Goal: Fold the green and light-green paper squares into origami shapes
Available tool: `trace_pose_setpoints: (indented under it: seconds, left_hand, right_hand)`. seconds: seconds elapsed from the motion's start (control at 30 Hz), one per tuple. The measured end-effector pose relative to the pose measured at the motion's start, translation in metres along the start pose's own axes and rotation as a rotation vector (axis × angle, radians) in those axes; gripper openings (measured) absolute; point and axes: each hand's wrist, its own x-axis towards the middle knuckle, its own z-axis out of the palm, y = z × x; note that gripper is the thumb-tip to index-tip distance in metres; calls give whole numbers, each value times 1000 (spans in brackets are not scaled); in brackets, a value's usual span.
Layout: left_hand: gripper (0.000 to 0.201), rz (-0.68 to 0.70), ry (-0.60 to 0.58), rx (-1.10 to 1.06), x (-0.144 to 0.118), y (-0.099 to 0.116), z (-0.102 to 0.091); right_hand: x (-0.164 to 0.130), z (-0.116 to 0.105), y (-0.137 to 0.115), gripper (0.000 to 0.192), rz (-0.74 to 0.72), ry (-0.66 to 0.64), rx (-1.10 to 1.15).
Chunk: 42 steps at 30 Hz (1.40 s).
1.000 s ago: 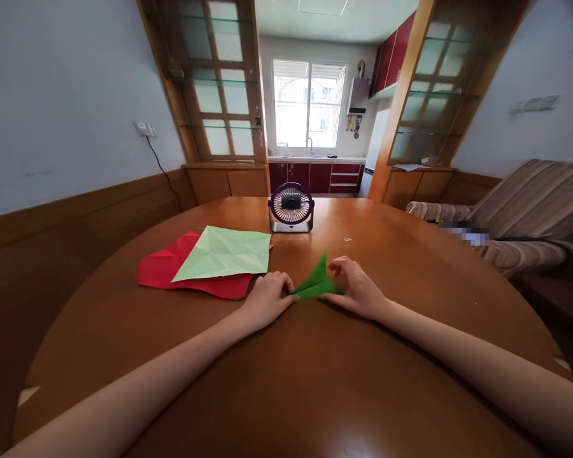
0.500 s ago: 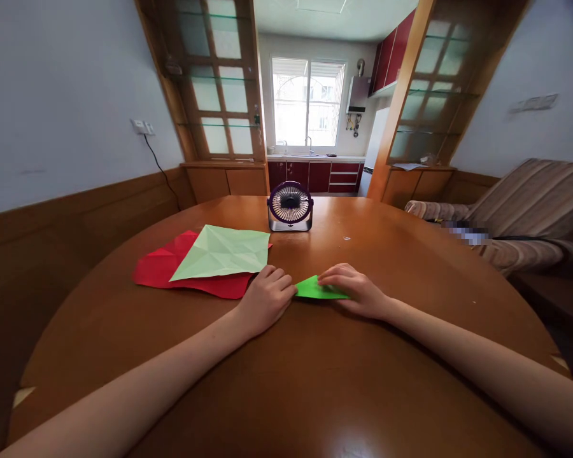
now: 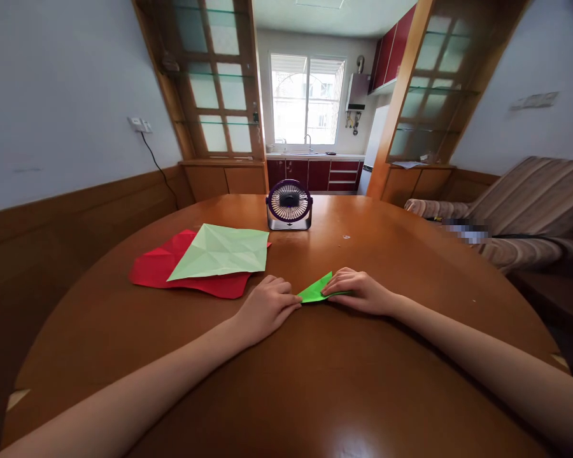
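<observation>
- Green paper [image 3: 314, 291], folded small, is on the desk [image 3: 286, 388] in front of the person, between the two hands.
- Half a second ago this paper makes a low, flat triangle; now one corner stands up beside the fingers of the right hand [image 3: 360, 291]. In my judgement, the fold is not yet fixed, and the paper is being turned or pressed again.
- The left hand [image 3: 268, 305] is closed, with thumb and finger pinching the left tip of the paper.
- The right hand is clamped on the other end, fingers above and thumb lower; its exact grip under the paper I cannot tell.
- The desk is brown, shiny wood with a rounded edge. On its left side a pale green sheet [image 3: 226, 251], with creases, lies partly over a red sheet [image 3: 155, 264].
- A small fan [image 3: 289, 202] stands upright at the far side.
- Behind are red cupboards [image 3: 291, 173] and a bright window [image 3: 291, 98]; to the right, a striped armchair [image 3: 544, 197].
</observation>
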Motion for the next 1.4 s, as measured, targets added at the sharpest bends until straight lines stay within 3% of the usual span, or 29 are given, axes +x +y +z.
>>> trace_pose_setpoints:
  seconds: [0.23, 0.43, 0.6, 0.83, 1.03, 1.27, 1.4]
  left_hand:
    - [9, -282, 8, -210, 4, 0, -1]
    - [14, -495, -25, -474, 7, 3, -8]
    - [22, -664, -53, -613, 9, 4, -11]
    - [24, -746, 0, -657, 9, -2, -3]
    - [28, -754, -19, -610, 6, -8, 1]
    - [30, -727, -35, -568, 7, -3, -8]
    - [29, -703, -46, -536, 5, -3, -7]
  right_hand:
    - [5, 4, 3, 25, 254, 113, 216]
    - [8, 14, 3, 30, 559, 237, 332]
    - [11, 20, 3, 31, 681, 272, 330]
    - [13, 22, 6, 31, 689, 255, 169]
    - [13, 25, 5, 34, 670, 314, 101]
    - [13, 26, -3, 36, 567, 270, -88]
    - [11, 25, -1, 26, 508, 205, -261]
